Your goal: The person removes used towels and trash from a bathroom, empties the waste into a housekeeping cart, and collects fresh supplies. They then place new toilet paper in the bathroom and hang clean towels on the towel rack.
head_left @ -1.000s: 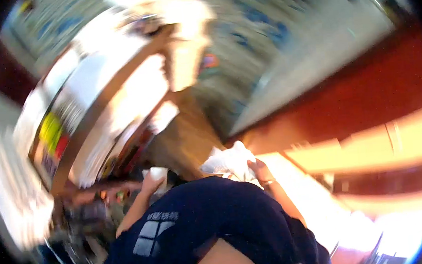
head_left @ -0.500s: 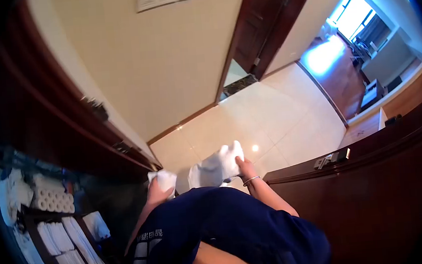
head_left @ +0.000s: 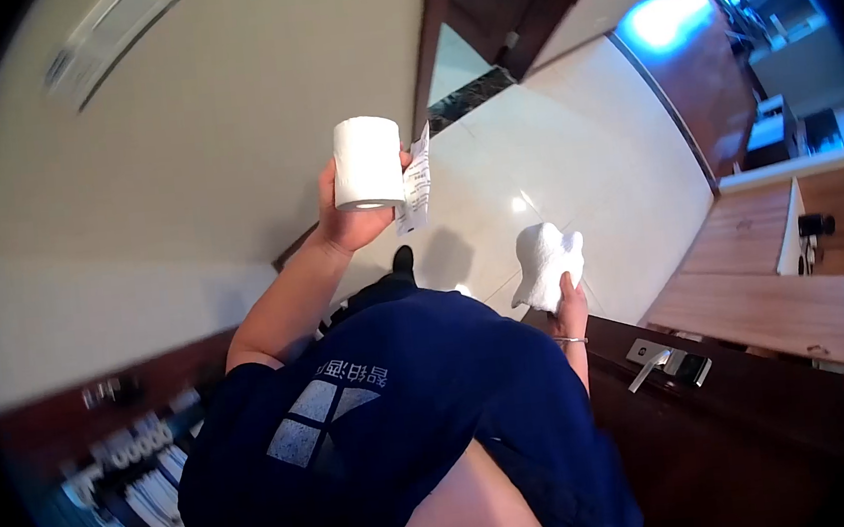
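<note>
A white toilet paper roll (head_left: pixel 367 164) is held upright in my left hand (head_left: pixel 346 220), raised in front of the wall. A printed white slip (head_left: pixel 415 186) sticks out beside the roll, between it and the fingers of the same hand. On the right, my right hand (head_left: pixel 570 303) grips a folded white cloth (head_left: pixel 546 265) above the tiled floor. A bracelet circles the right wrist.
A dark door with a metal handle (head_left: pixel 654 364) stands at the lower right. Ahead lies a pale tiled floor (head_left: pixel 594 158), with a doorway and a wooden cabinet (head_left: pixel 750 225) beyond. Stocked shelves (head_left: pixel 151 488) are at the lower left.
My left hand has risen and moved forward with the roll, which now shows clearly with the slip. My right hand and the cloth have shifted right. The shelves and cart have swung out toward the lower left.
</note>
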A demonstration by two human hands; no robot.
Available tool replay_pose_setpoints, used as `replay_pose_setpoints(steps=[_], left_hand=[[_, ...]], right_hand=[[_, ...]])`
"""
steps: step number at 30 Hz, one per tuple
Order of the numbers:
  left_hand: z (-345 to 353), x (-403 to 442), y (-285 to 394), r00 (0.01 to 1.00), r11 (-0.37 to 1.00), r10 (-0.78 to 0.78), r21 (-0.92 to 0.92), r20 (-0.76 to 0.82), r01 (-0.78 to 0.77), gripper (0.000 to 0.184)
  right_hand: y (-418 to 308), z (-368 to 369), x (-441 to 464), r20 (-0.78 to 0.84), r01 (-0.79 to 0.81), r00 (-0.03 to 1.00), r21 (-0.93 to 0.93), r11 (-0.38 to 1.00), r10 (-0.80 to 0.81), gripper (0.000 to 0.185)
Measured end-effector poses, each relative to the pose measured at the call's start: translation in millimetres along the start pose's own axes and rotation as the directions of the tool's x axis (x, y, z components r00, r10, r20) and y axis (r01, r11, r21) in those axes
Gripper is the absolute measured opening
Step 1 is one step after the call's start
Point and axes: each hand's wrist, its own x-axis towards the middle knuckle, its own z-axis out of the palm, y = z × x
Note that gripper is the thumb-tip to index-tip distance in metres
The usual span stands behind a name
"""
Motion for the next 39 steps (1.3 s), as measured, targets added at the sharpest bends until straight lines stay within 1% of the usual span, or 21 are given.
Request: replay_pose_setpoints(steps=[1, 2, 3, 5, 8, 10, 12, 14, 16, 18, 20, 24, 25, 28, 30, 32, 34, 35, 36, 38, 39], left_hand=[[5, 25, 4, 0.996, 0.999, -0.025, -0.045, -0.091, 0.021, 0.064], [20, 61, 11, 0.982, 0.995, -0.055, -0.088, -0.182, 0.039, 0.062], [38, 103, 17, 0.978, 0.992, -0.096, -0.097, -0.184, 0.079, 0.062], [58, 176, 16, 0.905, 0.917, -0.367, -0.246, -0.215, 0.313, 0.059], [31, 215, 12, 0.868, 0.855, -0.488, -0.254, -0.095, 0.453, 0.061], [16, 259, 9, 0.88, 0.866, -0.474, -0.168, 0.023, 0.47, 0.066], [13, 311, -10, 0.928, 0.925, -0.37, -0.106, -0.038, 0.364, 0.072], [17, 352, -30, 0.955, 0.953, -0.296, -0.057, 0.019, 0.297, 0.073], [24, 392, -30, 0.952, 0.96, -0.276, -0.078, -0.131, 0.268, 0.071], [1, 438, -20, 0.971, 0.968, -0.208, -0.166, -0.121, 0.187, 0.07], [-62, 433, -58, 0.894, 0.993, -0.029, -0.116, -0.448, -0.026, 0.069], [-68, 540, -46, 0.848, 0.98, 0.191, 0.14, -0.494, -0.139, 0.064], [-58, 573, -30, 0.839, 0.973, 0.215, 0.179, -0.499, -0.142, 0.063], [-90, 644, -2, 0.872, 0.938, 0.244, 0.331, -0.424, -0.101, 0.056], [-96, 671, 9, 0.939, 0.871, 0.172, 0.492, -0.298, -0.004, 0.049], [-96, 692, -2, 0.942, 0.905, 0.088, 0.421, -0.324, 0.06, 0.042], [-85, 702, -19, 0.95, 0.977, 0.001, 0.201, -0.312, 0.065, 0.041], [-76, 702, -31, 0.961, 0.989, 0.022, 0.15, -0.275, 0.021, 0.044], [-64, 704, -36, 0.97, 0.995, 0.045, 0.096, -0.239, -0.022, 0.046], [-44, 711, -25, 0.969, 0.985, 0.148, 0.113, -0.196, -0.127, 0.048], [-48, 717, -27, 0.92, 0.963, 0.268, 0.089, -0.284, -0.253, 0.051]], right_hand=[[-31, 16, -6, -0.089, -0.075, 0.994, -0.131, 0.989, 0.064, 0.041], [-61, 27, -2, -0.126, -0.084, 0.99, -0.112, 0.99, 0.07, 0.041], [-94, 36, 5, -0.107, 0.001, 0.994, -0.125, 0.992, -0.015, 0.04], [-136, 40, 34, -0.054, 0.141, 0.987, -0.137, 0.981, -0.15, 0.034], [-128, 61, 53, -0.082, 0.205, 0.975, -0.029, 0.978, -0.207, 0.032], [-150, 76, 77, -0.082, 0.217, 0.973, 0.042, 0.975, -0.213, 0.033], [-188, 81, 93, -0.122, 0.162, 0.982, 0.169, 0.972, -0.142, 0.037], [-218, 76, 113, -0.065, 0.151, 0.988, 0.238, 0.959, -0.139, 0.04], [-243, 70, 159, 0.036, 0.117, 0.991, 0.196, 0.974, -0.127, 0.04], [-266, 98, 211, 0.173, 0.024, 0.983, 0.188, 0.982, -0.057, 0.034], [-210, 86, 271, 0.261, 0.016, 0.965, 0.043, 0.999, -0.027, 0.033], [-286, 162, 346, 0.61, -0.053, 0.746, -0.349, 0.936, 0.27, 0.03], [-315, 194, 363, 0.651, 0.038, 0.673, -0.505, 0.862, 0.351, 0.029], [-361, 282, 370, 0.819, 0.329, 0.318, -0.568, 0.754, 0.478, 0.03], [-374, 333, 375, 0.848, 0.444, 0.046, -0.491, 0.75, 0.528, 0.029], [-383, 373, 377, 0.844, 0.422, -0.119, -0.434, 0.796, 0.523, 0.029], [-388, 401, 392, 0.774, 0.419, -0.256, -0.45, 0.788, 0.579, 0.035], [-397, 406, 400, 0.762, 0.542, -0.326, -0.334, 0.771, 0.559, 0.041], [-400, 414, 413, 0.836, 0.641, -0.387, -0.059, 0.765, 0.389, 0.041], [-427, 434, 440, 0.88, 0.697, -0.4, 0.11, 0.709, 0.257, 0.043], [-444, 430, 448, 0.873, 0.575, -0.153, -0.303, 0.76, 0.464, 0.042]])
